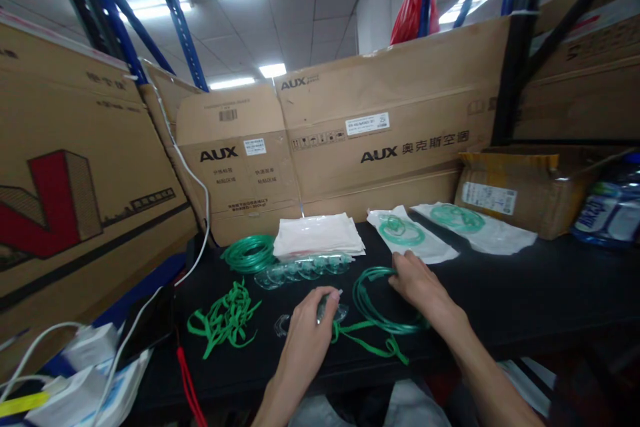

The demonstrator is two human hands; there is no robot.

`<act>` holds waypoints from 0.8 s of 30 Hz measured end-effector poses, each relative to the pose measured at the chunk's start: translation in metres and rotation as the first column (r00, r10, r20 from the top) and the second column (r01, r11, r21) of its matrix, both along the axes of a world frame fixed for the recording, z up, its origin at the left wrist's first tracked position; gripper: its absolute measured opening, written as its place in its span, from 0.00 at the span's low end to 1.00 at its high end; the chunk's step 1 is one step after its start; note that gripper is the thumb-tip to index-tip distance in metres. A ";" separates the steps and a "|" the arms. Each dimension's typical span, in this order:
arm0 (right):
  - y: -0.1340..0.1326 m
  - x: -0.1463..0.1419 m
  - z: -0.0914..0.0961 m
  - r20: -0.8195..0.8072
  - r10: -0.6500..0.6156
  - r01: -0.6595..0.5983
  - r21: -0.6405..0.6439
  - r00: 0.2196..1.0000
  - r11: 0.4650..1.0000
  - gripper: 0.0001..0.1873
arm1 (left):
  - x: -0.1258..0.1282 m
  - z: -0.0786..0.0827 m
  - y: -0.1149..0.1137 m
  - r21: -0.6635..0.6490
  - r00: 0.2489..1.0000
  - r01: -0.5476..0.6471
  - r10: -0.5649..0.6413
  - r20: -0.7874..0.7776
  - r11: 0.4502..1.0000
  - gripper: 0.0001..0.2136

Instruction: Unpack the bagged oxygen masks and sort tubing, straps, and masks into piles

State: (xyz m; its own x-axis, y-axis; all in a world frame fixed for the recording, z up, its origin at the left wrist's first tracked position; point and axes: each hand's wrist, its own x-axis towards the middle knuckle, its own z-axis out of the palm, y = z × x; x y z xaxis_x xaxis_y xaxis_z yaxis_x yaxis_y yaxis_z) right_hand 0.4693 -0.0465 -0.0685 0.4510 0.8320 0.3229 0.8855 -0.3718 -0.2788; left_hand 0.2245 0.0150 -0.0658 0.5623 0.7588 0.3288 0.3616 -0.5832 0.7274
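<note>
My left hand (307,333) is closed over a clear plastic mask (336,310) lying on the black table (525,293). A green strap (373,343) trails from the mask. My right hand (417,283) pinches the coil of green tubing (373,303) at its far edge. Just beyond, a row of clear masks (300,270) lies in front of a stack of white plastic bags (317,235). Another coil of green tubing (249,253) sits to their left, and a loose bundle of green straps (225,317) lies nearer me on the left.
Two sealed bags holding coiled green tubing (407,232) (470,223) lie at the back right. Cardboard AUX boxes (380,127) wall the table's back and left. A smaller open box (520,187) and water bottles (613,203) stand right. White cables and chargers (85,353) lie at the left.
</note>
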 end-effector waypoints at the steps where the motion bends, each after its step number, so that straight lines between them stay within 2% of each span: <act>1: -0.002 0.004 0.003 -0.007 -0.004 0.004 -0.001 1.000 1.000 0.07 | 0.000 0.000 0.000 -0.002 1.000 0.002 -0.002 0.001 1.000 0.16; 4: -0.011 0.014 0.017 -0.021 0.049 -0.049 0.009 0.999 0.999 0.09 | 0.000 0.001 0.000 -0.012 1.000 0.011 -0.011 0.000 1.000 0.16; 7: -0.016 0.022 0.046 0.006 0.142 -0.142 0.032 0.990 0.989 0.11 | 0.000 0.003 -0.001 -0.023 1.000 0.020 -0.020 0.001 1.000 0.17; 9: -0.013 0.024 0.076 0.052 0.202 -0.204 0.041 0.978 0.978 0.12 | 0.000 0.004 -0.002 -0.025 1.000 0.025 -0.025 0.012 0.999 0.17; 12: 0.003 0.018 0.131 0.149 0.311 -0.316 0.012 0.939 0.949 0.14 | -0.001 0.004 -0.002 -0.029 0.999 0.037 -0.036 0.033 0.999 0.16; 15: 0.034 -0.002 0.184 0.229 0.433 -0.434 -0.050 0.872 0.900 0.14 | -0.001 0.003 -0.004 -0.045 0.998 0.044 -0.042 0.044 0.998 0.15; 17: 0.060 -0.022 0.210 0.237 0.522 -0.506 -0.127 0.819 0.853 0.14 | -0.002 0.003 -0.005 -0.058 0.998 0.042 -0.039 0.048 0.997 0.15; 20: 0.098 -0.057 0.232 0.188 0.631 -0.586 -0.246 0.753 0.772 0.15 | -0.002 0.003 -0.007 -0.061 0.997 0.049 -0.046 0.055 0.997 0.14; 24: 0.138 -0.106 0.234 0.111 0.750 -0.690 -0.324 0.652 0.648 0.17 | -0.003 0.003 -0.008 -0.055 0.997 0.050 -0.047 0.055 0.997 0.14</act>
State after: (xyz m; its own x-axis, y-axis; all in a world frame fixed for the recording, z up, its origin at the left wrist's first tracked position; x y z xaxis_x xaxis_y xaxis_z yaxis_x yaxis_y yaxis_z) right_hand 0.3637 0.0911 0.1655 -0.3809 0.9208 0.0840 0.9218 0.3853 -0.0436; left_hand 0.2214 0.0069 -0.0628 0.5814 0.7495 0.3166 0.2936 -0.5562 0.7774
